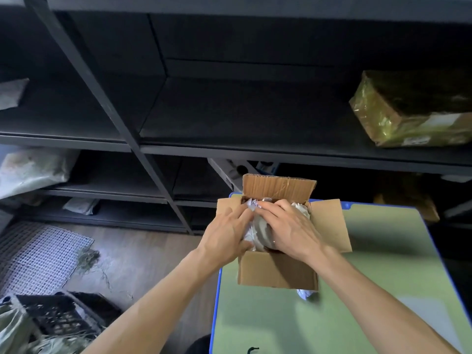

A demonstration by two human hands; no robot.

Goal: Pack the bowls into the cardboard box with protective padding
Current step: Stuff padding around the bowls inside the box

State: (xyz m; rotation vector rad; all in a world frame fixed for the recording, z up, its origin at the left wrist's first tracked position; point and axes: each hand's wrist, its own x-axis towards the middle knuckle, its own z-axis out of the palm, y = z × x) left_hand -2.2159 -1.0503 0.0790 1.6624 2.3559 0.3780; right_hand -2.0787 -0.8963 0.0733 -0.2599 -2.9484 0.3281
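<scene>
Fingers [244, 216] of the left hand [226, 235]: straight, flat on crumpled white paper [249, 235], nothing grasped. A grey rounded shape [263, 236] shows between the hands; cannot tell if it is a bowl. Right hand [288, 231]: fingers extended, pressing the same bundle. All of this sits inside the brown cardboard box [278, 273], flaps open, at the table's [281, 328] far left corner. Taped parcel [408, 111] on the shelf: white label, unreadable.
</scene>
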